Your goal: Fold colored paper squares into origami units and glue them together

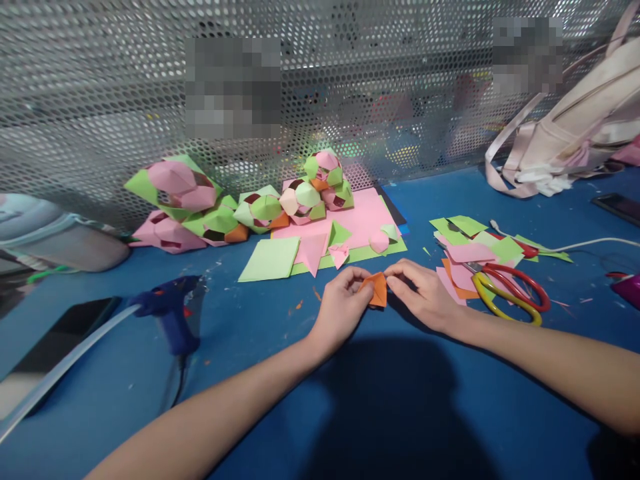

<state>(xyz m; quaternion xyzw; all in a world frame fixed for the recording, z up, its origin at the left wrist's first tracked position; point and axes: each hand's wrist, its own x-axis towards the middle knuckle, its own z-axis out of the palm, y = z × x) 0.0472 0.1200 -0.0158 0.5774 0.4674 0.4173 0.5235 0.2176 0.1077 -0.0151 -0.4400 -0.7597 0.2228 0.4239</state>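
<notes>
A perforated metal screen (125, 100) stands along the rear of the blue table (260, 413). Right side: pale backpack (575, 133), straps loose; dark phone (620, 207) lying flat near it; white cable (595, 241) running to the frame edge; purple object (627, 288), partly cut off, unidentified. Left side: greyish container (75, 240) near the screen; dark flat object (75, 327) nearer the viewer.

Craft workspace, possibly a classroom or shared workshop, though the area beyond the perforated metal partition (125, 87) is hard to make out. A flecked blue tabletop (260, 373) carries a glue gun (175, 327), scissors (505, 268), colored paper (355, 217) and folded paper balls (173, 183); a pale backpack (575, 133) rests at right.
</notes>
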